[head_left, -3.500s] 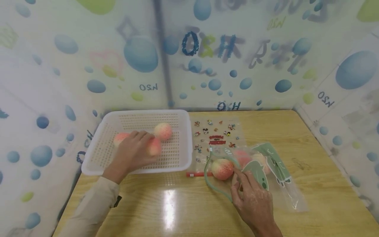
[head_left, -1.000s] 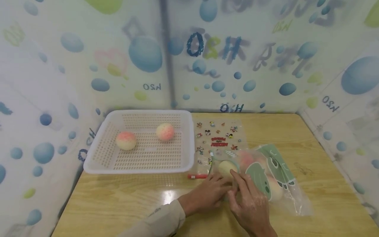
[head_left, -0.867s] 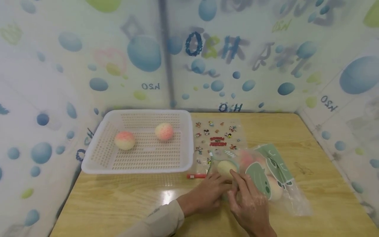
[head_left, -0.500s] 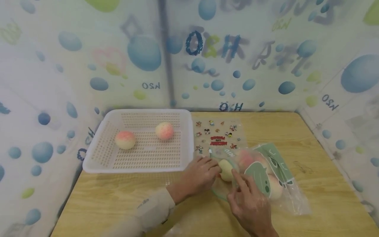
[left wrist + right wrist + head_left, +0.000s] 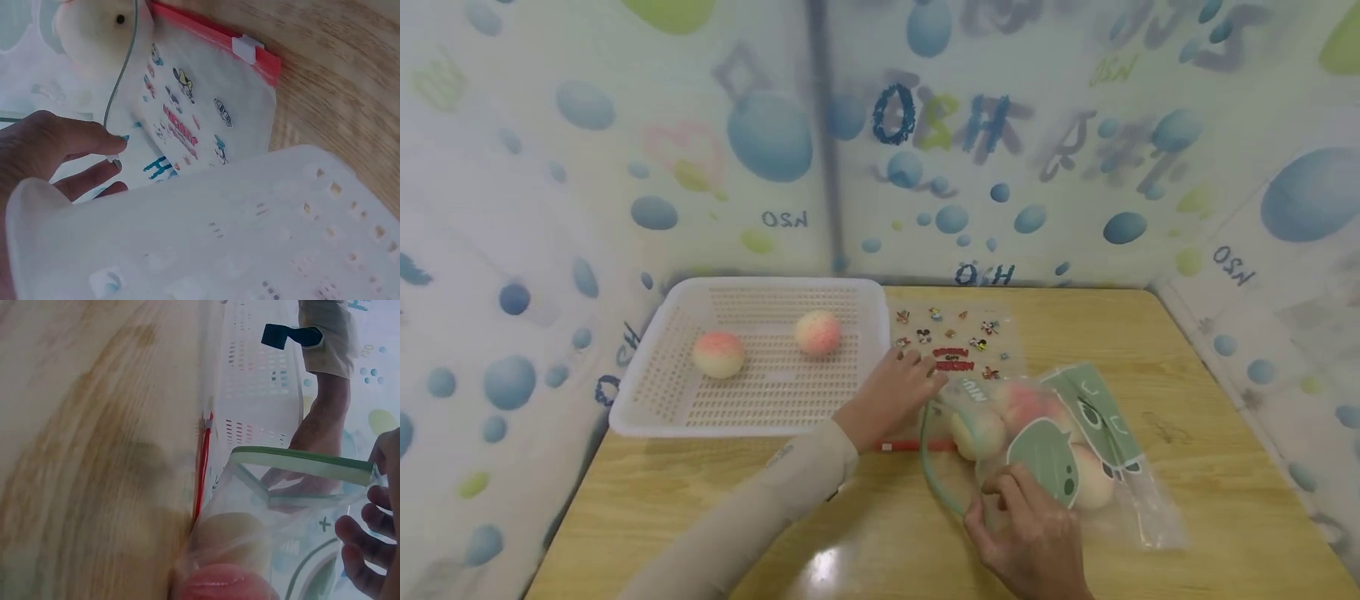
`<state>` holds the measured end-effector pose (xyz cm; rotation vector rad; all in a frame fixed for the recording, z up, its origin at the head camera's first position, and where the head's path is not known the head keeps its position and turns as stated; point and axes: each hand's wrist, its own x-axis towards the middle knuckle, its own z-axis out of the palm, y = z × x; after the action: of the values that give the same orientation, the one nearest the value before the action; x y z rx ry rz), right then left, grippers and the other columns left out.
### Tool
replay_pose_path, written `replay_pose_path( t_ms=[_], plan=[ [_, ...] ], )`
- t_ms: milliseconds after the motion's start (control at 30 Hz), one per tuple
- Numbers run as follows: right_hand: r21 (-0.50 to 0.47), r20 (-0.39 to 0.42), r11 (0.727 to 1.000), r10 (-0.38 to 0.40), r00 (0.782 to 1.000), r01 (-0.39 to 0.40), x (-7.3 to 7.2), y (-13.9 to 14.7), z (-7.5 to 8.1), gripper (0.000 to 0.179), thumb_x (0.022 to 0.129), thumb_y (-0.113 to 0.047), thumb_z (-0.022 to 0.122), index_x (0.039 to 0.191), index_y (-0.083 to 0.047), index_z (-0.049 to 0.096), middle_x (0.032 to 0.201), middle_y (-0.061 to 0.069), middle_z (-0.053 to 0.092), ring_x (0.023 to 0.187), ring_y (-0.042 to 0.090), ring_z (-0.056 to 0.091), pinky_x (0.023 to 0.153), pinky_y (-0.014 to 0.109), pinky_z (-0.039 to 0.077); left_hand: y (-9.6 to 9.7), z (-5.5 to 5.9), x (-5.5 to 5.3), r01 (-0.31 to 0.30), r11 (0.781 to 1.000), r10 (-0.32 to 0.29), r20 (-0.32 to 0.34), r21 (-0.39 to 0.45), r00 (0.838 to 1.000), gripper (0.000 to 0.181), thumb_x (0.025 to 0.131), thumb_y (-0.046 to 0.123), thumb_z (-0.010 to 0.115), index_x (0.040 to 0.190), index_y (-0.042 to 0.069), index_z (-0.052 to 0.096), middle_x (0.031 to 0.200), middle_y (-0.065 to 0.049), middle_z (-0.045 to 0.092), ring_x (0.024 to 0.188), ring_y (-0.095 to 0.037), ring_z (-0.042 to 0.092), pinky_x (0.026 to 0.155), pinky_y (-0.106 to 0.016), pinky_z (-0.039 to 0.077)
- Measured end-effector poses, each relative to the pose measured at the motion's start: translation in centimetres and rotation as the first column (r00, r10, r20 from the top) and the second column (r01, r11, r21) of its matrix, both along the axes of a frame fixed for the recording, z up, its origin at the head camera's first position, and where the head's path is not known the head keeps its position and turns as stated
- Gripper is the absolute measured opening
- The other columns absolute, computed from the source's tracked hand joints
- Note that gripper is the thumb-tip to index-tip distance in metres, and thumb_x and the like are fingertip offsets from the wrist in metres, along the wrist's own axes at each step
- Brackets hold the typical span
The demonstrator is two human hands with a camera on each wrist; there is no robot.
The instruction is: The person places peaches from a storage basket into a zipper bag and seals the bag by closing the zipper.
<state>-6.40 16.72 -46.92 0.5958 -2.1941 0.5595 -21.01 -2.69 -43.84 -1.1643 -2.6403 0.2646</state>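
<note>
1. Left hand (image 5: pixel 891 392): centre of the head view, at the upper left corner of the clear bag (image 5: pixel 1043 458). Thumb and a finger are closed together, pinching the end of the bag's green edge, as the left wrist view shows.
2. Right hand (image 5: pixel 1030 525): lower right of centre in the head view. The right wrist view shows it at the right edge, thumb and forefinger gripping the other end of the green edge; the remaining fingers are bent, with gaps between.
3. Clear bag: lies right of centre, mouth towards the left and parted. Several peaches (image 5: pixel 977 435) show through the film, one just inside the mouth.
4. White basket (image 5: pixel 700 432): left of centre, holding two pink-and-cream peaches, well apart.
5. Cartoon-printed bag (image 5: pixel 962 329): flat at centre, just beside the basket. Its red strip (image 5: pixel 898 447) runs partly beneath the clear bag.
6. Support: wooden table (image 5: pixel 1210 500), lower half. Backdrop: bubble-patterned wall (image 5: pixel 1037 250), upper half.
</note>
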Motion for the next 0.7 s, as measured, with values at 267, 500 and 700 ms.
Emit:
replay_pose_path(
  t_ms=[267,500,700],
  plan=[
    [0.017,0.088,0.998,0.059,0.994,-0.061,0.8,0.9,-1.6,0.051,0.088,-0.064,0.063,0.09,-0.013,0.063,0.078,-0.008,0.054,0.058,0.002,0.051,0.044,0.015,0.038,0.1,0.2,-0.8,-0.024,0.999,0.026,0.063,-0.041,0.998,0.03,0.099,0.022,0.068,0.129,0.026,0.069,0.127,-0.001,0.067,0.111,-0.022,0.061,0.093,-0.039,0.051],
    [0.087,0.101,0.988,0.116,0.988,-0.125,0.7,1.7,-1.9,0.045,0.097,-0.056,0.055,0.091,-0.011,0.062,0.085,-0.005,0.057,0.062,0.006,0.054,0.047,0.018,0.043,0.1,0.0,-0.9,-0.025,1.0,0.025,0.032,-0.001,0.999,0.025,0.1,0.025,0.066,0.125,0.027,0.072,0.122,-0.001,0.069,0.107,-0.022,0.064,0.088,-0.038,0.052],
    [0.107,0.065,0.985,0.125,0.99,-0.131,0.5,2.0,-1.3,0.037,0.1,-0.046,0.053,0.085,-0.014,0.063,0.091,-0.004,0.061,0.066,0.009,0.059,0.052,0.024,0.05,0.0,-0.2,-0.9,-0.001,0.999,0.0,0.038,0.033,0.999,0.024,0.102,0.029,0.063,0.124,0.027,0.071,0.12,0.0,0.07,0.105,-0.02,0.065,0.087,-0.036,0.053]
  ],
)
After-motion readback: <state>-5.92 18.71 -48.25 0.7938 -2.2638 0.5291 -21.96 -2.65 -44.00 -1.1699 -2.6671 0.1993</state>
